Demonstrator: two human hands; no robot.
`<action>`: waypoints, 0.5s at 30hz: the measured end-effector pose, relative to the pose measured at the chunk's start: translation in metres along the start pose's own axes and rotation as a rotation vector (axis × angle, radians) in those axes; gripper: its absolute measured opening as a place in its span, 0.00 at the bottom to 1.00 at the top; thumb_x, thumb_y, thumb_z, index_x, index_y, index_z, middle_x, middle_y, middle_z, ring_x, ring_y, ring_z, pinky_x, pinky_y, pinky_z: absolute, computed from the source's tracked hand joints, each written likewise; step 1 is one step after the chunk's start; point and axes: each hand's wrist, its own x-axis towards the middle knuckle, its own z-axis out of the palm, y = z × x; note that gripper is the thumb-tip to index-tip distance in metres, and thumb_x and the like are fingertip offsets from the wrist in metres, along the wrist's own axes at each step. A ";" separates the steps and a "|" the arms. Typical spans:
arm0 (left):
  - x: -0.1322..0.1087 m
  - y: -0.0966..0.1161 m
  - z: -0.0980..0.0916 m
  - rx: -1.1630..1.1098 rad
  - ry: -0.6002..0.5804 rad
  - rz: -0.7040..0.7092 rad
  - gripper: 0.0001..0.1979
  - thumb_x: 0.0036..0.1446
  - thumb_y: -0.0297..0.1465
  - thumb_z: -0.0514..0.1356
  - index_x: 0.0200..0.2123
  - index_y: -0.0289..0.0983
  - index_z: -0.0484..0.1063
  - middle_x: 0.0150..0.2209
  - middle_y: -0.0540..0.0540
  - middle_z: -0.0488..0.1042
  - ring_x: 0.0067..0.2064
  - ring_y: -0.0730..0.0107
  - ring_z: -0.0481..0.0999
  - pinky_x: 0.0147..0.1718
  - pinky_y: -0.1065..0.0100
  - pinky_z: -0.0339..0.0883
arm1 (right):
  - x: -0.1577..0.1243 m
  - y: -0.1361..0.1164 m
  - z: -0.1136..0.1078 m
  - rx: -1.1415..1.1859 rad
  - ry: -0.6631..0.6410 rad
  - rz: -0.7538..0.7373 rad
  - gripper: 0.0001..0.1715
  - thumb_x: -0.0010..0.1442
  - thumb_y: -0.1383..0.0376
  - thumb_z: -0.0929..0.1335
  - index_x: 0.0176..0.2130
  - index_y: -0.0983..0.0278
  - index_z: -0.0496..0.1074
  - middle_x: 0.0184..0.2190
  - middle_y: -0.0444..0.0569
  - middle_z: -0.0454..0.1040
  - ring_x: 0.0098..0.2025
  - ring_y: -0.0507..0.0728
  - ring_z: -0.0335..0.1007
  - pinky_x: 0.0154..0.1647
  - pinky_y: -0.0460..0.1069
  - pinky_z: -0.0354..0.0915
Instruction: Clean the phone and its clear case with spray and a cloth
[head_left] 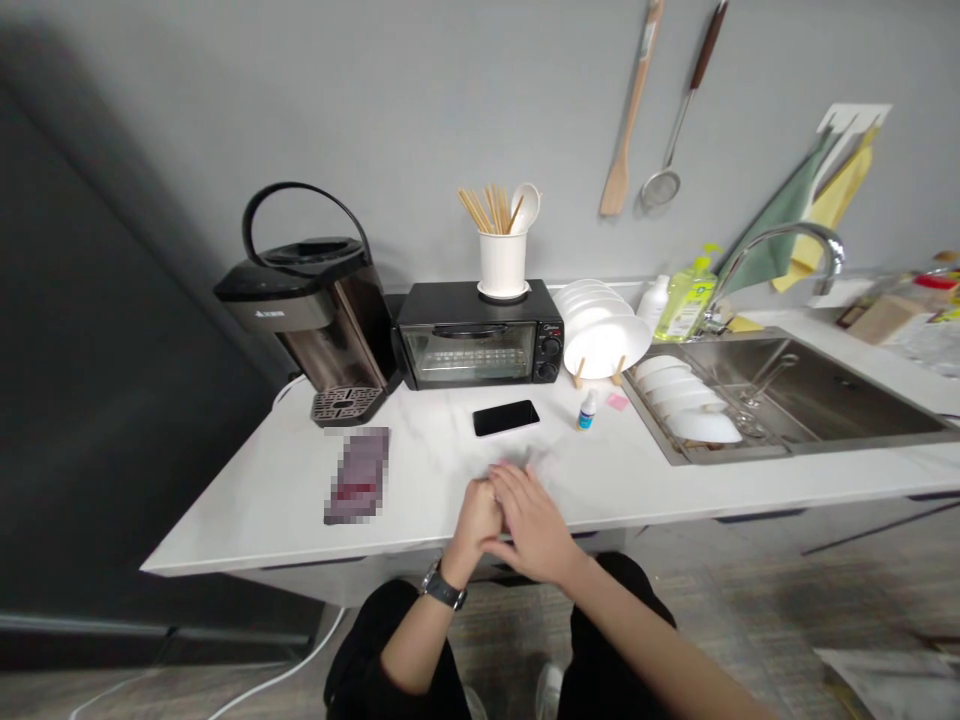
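Pressing both hands together at the countertop (255, 505) front edge: right hand (534, 527) fingers extended, laid over my curled left hand (474, 522). Cannot tell whether the left grips anything. Black phone (506, 417) lies just beyond them, before the toaster oven (480, 335).

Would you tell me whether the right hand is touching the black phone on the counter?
Apart: the head view shows bare white counter between the right hand and the phone.
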 end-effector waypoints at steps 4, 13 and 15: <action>0.000 0.002 -0.001 -0.005 0.001 0.008 0.17 0.63 0.36 0.58 0.25 0.36 0.78 0.24 0.47 0.76 0.28 0.64 0.71 0.32 0.67 0.65 | -0.001 0.001 0.003 -0.052 0.103 0.145 0.36 0.72 0.50 0.64 0.68 0.69 0.61 0.61 0.65 0.71 0.69 0.72 0.60 0.71 0.73 0.53; -0.001 0.005 -0.001 -0.016 0.007 0.027 0.15 0.62 0.32 0.58 0.23 0.37 0.76 0.24 0.47 0.76 0.29 0.64 0.72 0.34 0.67 0.66 | -0.004 0.001 0.008 -0.074 0.123 0.193 0.41 0.71 0.48 0.64 0.70 0.71 0.57 0.63 0.67 0.70 0.72 0.74 0.55 0.71 0.75 0.50; -0.001 0.007 -0.002 -0.019 0.021 0.021 0.13 0.60 0.32 0.60 0.23 0.37 0.76 0.25 0.46 0.77 0.30 0.62 0.73 0.34 0.66 0.66 | -0.005 0.000 0.009 -0.028 0.056 0.091 0.45 0.69 0.47 0.65 0.72 0.71 0.55 0.65 0.66 0.68 0.73 0.73 0.52 0.72 0.73 0.51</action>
